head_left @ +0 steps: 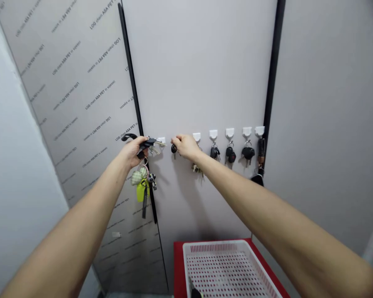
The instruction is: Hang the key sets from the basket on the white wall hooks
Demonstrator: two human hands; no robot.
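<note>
My left hand [134, 151] is closed around a bunch of keys [147, 143] with dark heads. From that bunch dangle a pale green puffy charm [137, 177], a bright yellow tag [141, 191] and a dark strap. Just right of it, a white adhesive hook [161, 141] is fixed to the panel. My right hand [186, 146] pinches a small key with a black head [173, 149] against or close to the panel; whether a hook sits behind the fingers is hidden. Another key bunch [197, 168] hangs partly behind my right wrist, below a white hook [197, 137].
Farther right, several white hooks [230, 133] carry car keys [230, 154] and, last, a long dark key holder [261, 150]. Below stands a white perforated basket [240, 244] on a red surface [178, 265]; a dark object [195, 293] lies in it. Black strips edge the panel.
</note>
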